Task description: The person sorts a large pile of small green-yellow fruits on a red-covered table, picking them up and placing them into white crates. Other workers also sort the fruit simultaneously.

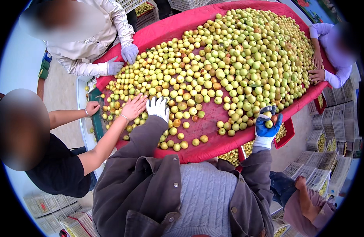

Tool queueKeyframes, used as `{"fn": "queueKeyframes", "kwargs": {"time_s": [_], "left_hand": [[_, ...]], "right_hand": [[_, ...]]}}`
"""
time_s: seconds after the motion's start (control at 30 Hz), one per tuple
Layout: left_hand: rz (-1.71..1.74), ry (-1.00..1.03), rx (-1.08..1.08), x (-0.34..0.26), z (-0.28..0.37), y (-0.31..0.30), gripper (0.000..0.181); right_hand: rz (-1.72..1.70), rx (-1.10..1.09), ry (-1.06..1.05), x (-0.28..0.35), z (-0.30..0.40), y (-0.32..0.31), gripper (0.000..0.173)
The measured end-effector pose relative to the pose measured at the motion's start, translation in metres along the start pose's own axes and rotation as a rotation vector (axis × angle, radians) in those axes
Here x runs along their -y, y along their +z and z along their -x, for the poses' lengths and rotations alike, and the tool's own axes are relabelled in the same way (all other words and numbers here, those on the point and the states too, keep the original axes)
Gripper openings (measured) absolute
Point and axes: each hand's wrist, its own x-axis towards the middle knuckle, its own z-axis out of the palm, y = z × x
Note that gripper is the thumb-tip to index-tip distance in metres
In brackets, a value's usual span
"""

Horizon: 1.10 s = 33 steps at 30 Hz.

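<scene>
My left hand (158,109), in a white work glove, lies palm down on small round yellow-green fruits (182,105). Its fingers stretch toward the far side, and whatever is under the palm is hidden. Turned palm up above the near rim, my right hand (265,127) wears a glove with a blue coated palm. A few fruits (268,124) sit in its curled fingers, one of them reddish brown. Both hands are over a sorting table covered in red cloth (211,118). The fruit is heaped on its right side and spread thinner toward the left.
A co-worker's bare hand (134,107) almost touches my left glove. Gloved hands (129,53) work across the table, and another person's hands (317,74) at the right end. Red crates (285,139) of fruit stand below the near rim; white plastic crates (333,118) are stacked right.
</scene>
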Motion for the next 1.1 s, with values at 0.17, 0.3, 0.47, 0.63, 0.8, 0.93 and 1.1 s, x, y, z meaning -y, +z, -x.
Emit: {"fn": "queueKeyframes", "kwargs": {"time_s": [0.17, 0.3, 0.47, 0.63, 0.8, 0.93, 1.1], "left_hand": [[0.410, 0.419, -0.012, -0.106, -0.018, -0.015, 0.050], [0.436, 0.432, 0.060, -0.177, -0.038, -0.019, 0.073], [0.481, 0.830, 0.212, -0.247, -0.035, -0.018, 0.060], [0.639, 0.955, 0.131, -0.226, -0.020, 0.002, 0.049], [0.680, 0.993, 0.262, -0.150, 0.000, -0.014, 0.047], [0.582, 0.932, 0.300, -0.097, 0.005, -0.028, 0.035], [0.820, 0.655, 0.233, -0.103, -0.021, -0.024, 0.019]], "right_hand": [[-0.041, -0.003, -0.022, 0.006, -0.001, -0.010, 0.052], [0.011, 0.048, 0.013, 0.001, 0.001, -0.005, 0.050], [0.107, 0.016, -0.030, 0.004, 0.003, -0.008, 0.048], [0.077, 0.043, -0.003, 0.000, 0.003, -0.004, 0.048], [-0.007, -0.014, 0.053, -0.005, 0.001, 0.011, 0.039], [-0.057, -0.028, 0.038, 0.003, 0.000, 0.012, 0.039], [-0.084, 0.017, -0.057, 0.022, -0.013, 0.017, 0.039]]}}
